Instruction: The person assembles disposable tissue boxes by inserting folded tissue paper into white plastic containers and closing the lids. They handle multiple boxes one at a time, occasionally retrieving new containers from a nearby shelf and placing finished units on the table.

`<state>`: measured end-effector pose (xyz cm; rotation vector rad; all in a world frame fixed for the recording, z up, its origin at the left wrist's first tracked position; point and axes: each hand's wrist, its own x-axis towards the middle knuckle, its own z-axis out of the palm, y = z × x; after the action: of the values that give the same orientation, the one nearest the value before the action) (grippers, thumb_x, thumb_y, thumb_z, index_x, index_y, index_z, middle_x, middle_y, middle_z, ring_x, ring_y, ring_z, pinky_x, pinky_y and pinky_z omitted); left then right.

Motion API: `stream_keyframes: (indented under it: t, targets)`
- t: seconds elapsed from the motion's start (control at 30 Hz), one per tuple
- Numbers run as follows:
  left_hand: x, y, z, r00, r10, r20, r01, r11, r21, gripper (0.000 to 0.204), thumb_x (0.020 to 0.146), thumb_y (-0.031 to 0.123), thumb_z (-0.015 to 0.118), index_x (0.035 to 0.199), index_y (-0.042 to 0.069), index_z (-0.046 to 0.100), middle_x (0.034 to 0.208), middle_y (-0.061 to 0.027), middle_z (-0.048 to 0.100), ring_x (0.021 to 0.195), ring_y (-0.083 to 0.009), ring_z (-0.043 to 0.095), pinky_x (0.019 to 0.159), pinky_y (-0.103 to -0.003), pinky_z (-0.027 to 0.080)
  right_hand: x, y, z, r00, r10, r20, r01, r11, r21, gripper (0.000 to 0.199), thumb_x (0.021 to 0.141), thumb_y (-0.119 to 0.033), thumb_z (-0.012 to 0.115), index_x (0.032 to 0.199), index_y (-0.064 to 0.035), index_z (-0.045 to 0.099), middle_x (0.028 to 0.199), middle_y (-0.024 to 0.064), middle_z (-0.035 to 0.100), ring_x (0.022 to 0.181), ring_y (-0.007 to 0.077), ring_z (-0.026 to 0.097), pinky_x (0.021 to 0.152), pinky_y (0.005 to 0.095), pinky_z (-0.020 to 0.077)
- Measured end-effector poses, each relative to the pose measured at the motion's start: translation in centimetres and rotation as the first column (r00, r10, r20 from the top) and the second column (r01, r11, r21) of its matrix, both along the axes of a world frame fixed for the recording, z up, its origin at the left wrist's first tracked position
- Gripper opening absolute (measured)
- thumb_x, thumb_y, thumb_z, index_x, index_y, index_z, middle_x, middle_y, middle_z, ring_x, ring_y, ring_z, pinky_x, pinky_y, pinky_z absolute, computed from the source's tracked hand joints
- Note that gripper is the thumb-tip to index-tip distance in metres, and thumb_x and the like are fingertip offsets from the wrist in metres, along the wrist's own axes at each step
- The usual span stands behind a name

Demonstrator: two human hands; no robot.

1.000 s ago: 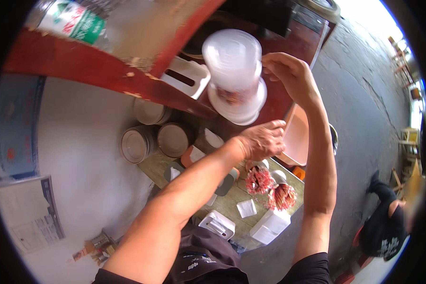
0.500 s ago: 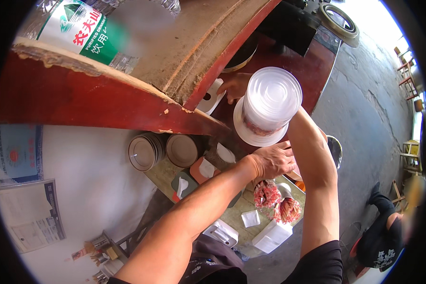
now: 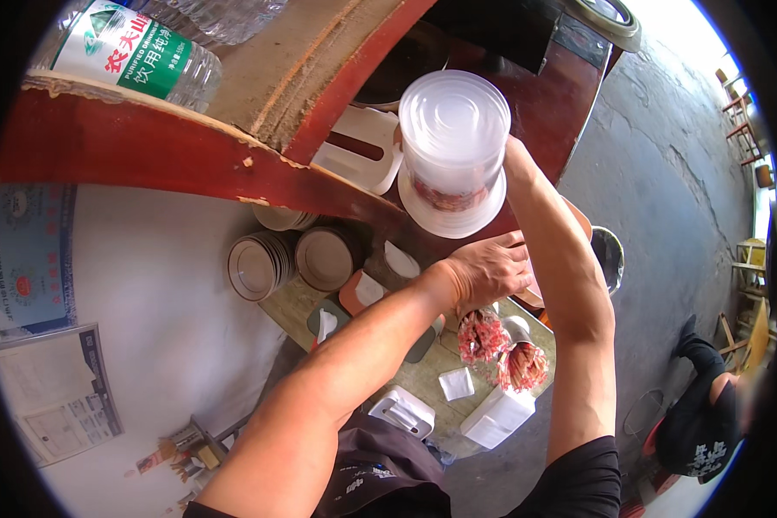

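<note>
My right forearm (image 3: 561,246) reaches up behind a stack of clear plastic tubs (image 3: 454,121), which hides nearly all of my right hand. Left of the tubs, where that hand reaches, a white plastic tissue box (image 3: 363,164) with a long dark slot sticks out from under the shelf. The hand seems closed on its right edge. My left hand (image 3: 490,266) is lower down, just above two bundles of red-and-white sticks (image 3: 483,335). Its fingers are bent and close together. Their tips and whatever they grip are hidden.
The red wooden shelf (image 3: 155,147) carries water bottles (image 3: 138,56). Stacked plates (image 3: 259,266), a folded white napkin (image 3: 456,383) and another white tissue box (image 3: 403,410) are on the lower table. A seated person (image 3: 699,423) is at right.
The view has shifted, so most things sit further up and left. The white tissue box shows more of its slot, having slid rightward from the shelf. My right hand is now hidden by the tubs.
</note>
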<state>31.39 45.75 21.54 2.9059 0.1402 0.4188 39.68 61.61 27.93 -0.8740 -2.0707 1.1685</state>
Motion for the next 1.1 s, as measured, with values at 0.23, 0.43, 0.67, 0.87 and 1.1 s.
stream_keyframes:
  t: [0.23, 0.43, 0.67, 0.87, 1.1]
  targets:
    - [0.2, -0.1, -0.2, 1.0, 0.002, -0.005, -0.002, 1.0, 0.031, 0.022, 0.085, 0.021, 0.056, 0.103, 0.014, 0.065, 0.112, -0.0021, 0.065, 0.117, -0.017, 0.056, 0.11, -0.042, 0.032, 0.3, -0.4, 0.8, 0.999, -0.022, -0.026, 0.023, 0.999, 0.03, 0.028, 0.087, -0.01, 0.065, 0.114, -0.0016, 0.069, 0.1, 0.0177, 0.073, 0.092, 0.0236, 0.069, 0.086, 0.036, 0.0526]
    - [0.6, -0.1, -0.1, 0.987, -0.045, -0.154, 0.035, 0.997, -0.07, 0.03, 0.089, 0.02, 0.049, 0.112, 0.011, 0.067, 0.129, -0.0069, 0.06, 0.131, -0.0223, 0.047, 0.116, -0.043, 0.026, 1.2, -0.9, 1.4, 0.997, -0.062, -0.042, 0.063, 0.997, 0.035, 0.029, 0.087, -0.01, 0.066, 0.115, -0.0019, 0.069, 0.1, 0.0176, 0.073, 0.093, 0.0239, 0.069, 0.086, 0.0362, 0.0526]
    - [0.3, 0.0, -0.9, 0.994, -0.033, -0.106, 0.037, 0.999, 0.032, 0.03, 0.091, 0.022, 0.049, 0.114, 0.013, 0.064, 0.13, -0.0037, 0.06, 0.134, -0.0207, 0.044, 0.118, -0.044, 0.022, 0.7, 0.6, 3.6, 0.991, -0.105, -0.088, 0.111, 0.992, 0.057, 0.029, 0.087, -0.011, 0.066, 0.115, -0.0021, 0.069, 0.1, 0.0176, 0.073, 0.094, 0.0242, 0.069, 0.087, 0.0364, 0.0526]
    - [0.4, -0.1, -0.4, 0.992, -0.02, -0.124, 0.023, 1.0, 0.018, 0.021, 0.089, 0.021, 0.052, 0.103, 0.013, 0.065, 0.116, -0.005, 0.064, 0.124, -0.0205, 0.052, 0.118, -0.043, 0.025, 2.1, 1.1, 3.8, 0.974, -0.132, -0.185, 0.11, 0.987, -0.121, 0.023, 0.089, -0.011, 0.067, 0.11, -0.0049, 0.073, 0.089, 0.0117, 0.073, 0.069, 0.0157, 0.071, 0.069, 0.0295, 0.0587]
    - [0.3, 0.0, -0.6, 0.997, -0.027, -0.069, 0.031, 0.997, 0.064, 0.012, 0.085, 0.025, 0.065, 0.082, 0.013, 0.062, 0.086, -0.0031, 0.059, 0.104, -0.0181, 0.057, 0.116, -0.042, 0.031, 10.1, -2.7, 3.8, 0.929, -0.353, -0.108, 0.354, 0.935, -0.015, 0.022, 0.091, -0.013, 0.067, 0.11, -0.002, 0.071, 0.088, 0.0087, 0.073, 0.071, 0.0148, 0.07, 0.069, 0.0284, 0.0575]
